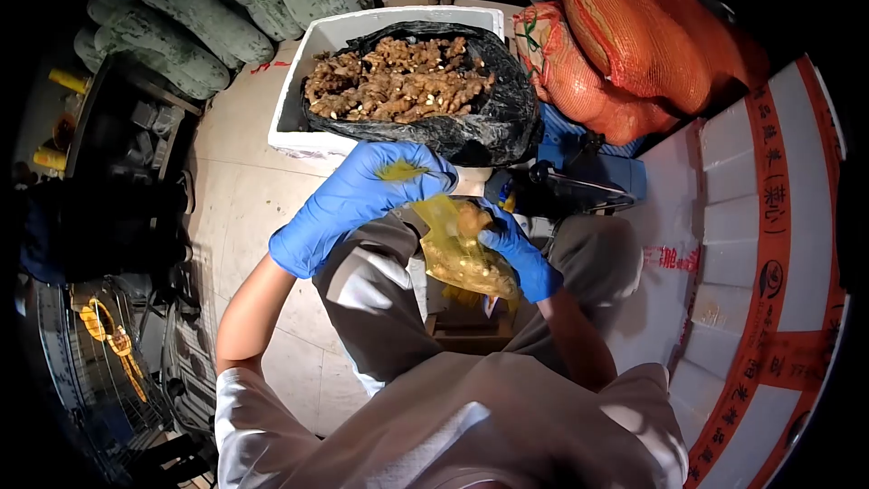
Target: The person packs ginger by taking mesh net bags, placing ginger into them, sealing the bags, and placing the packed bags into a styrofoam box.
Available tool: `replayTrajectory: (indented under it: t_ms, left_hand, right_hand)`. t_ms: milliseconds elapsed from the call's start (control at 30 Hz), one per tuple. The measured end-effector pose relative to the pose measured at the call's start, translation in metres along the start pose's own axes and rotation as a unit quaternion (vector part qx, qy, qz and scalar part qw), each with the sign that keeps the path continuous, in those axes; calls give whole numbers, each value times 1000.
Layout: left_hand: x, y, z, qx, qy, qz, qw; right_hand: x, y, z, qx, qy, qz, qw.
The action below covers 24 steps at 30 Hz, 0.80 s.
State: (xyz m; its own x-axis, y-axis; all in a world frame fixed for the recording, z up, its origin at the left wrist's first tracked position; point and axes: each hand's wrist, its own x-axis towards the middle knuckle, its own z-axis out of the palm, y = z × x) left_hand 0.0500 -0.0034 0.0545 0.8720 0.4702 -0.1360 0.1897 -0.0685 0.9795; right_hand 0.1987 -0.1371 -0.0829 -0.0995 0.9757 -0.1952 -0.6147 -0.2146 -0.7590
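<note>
Hands in blue gloves hold a yellow mesh bag point(460, 254) of ginger over the lap; left hand point(358, 204) grips its upper mouth, right hand point(514, 249) pinches its side; bag's long axis slants down toward the right; ginger box point(312, 45) lies straight ahead.

floor: pale tiles point(244, 190) | right: white foam boxes point(751, 217) | back: orange mesh sacks point(634, 36) | light: dim

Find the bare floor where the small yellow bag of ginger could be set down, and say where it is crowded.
Bare tiled floor lies between the white foam box of ginger, the dark crates and the person's knee. Crowded: orange net sacks and foam boxes fill the other side. Both gloved hands, left hand and right hand, hold the yellow bag.
</note>
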Motion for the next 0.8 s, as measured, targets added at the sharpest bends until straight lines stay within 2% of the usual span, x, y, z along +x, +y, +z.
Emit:
replayTrajectory:
  t_ms: [67, 100, 133, 167, 200, 233, 267, 333, 367, 400, 467, 500, 533, 600, 633, 700, 733, 800]
  left_hand:
    - [6, -4, 3, 72, 19, 28, 997]
    - [12, -9, 3, 207, 15, 170, 963]
    - [13, -10, 3, 203, 8, 171, 964]
    - [12, -7, 3, 388, 10, 179, 904]
    - [11, -3, 6, 558, 13, 183, 809]
    - [12, -1, 12, 572, 5, 157, 805]
    - [14, -3, 19, 570, 0, 160, 806]
    - [18, -13, 32, 542, -16, 133, 829]
    - [21, -23, 38, 451, -19, 181, 874]
    - [23, -22, 48, 410, -45, 146, 899]
    - [26, -39, 64, 323, -71, 139, 934]
    - [27, -37, 70, 289, -92, 71, 950]
    - [30, -45, 76, 291, -96, 73, 949]
    - [40, -86, 86, 177, -47, 110, 977]
    - [44, -100, 89, 181, -52, 110, 976]
    - [54, -129, 93, 158, -67, 0, 985]
    - [62, -150, 93, 161, -72, 0, 984]
    - [85, -190, 93, 59, -67, -9, 996]
  right_hand:
    - [-1, 12, -9, -68, 45, -46, 996]
    - [-3, 15, -8, -65, 70, -78, 992]
    - [-6, 15, -8, -64, 78, -78, 992]
    - [-9, 12, -8, -99, 88, -120, 984]
    - [-11, 10, -7, -135, 97, -160, 973]
    - [-13, 14, -8, -227, 147, -219, 938]
    - [-21, 14, -11, -227, 152, -219, 937]
    - [-42, 11, -21, -360, 183, -287, 869]
    - [-51, 12, -23, -424, 196, -318, 825]
    - [-61, 19, -21, -319, 286, -303, 851]
    - [-73, 14, -34, -271, 359, -271, 851]
    - [-72, 3, -32, -285, 409, -274, 822]
    - [-72, -5, -32, -244, 439, -257, 826]
    - [-70, 2, -55, -162, 477, -277, 818]
    - [-73, 1, -65, -138, 481, -279, 820]
    - [-78, -4, -80, -113, 492, -304, 808]
    - [-80, -7, -82, -61, 503, -331, 796]
    - [-88, -10, -89, -44, 507, -353, 785]
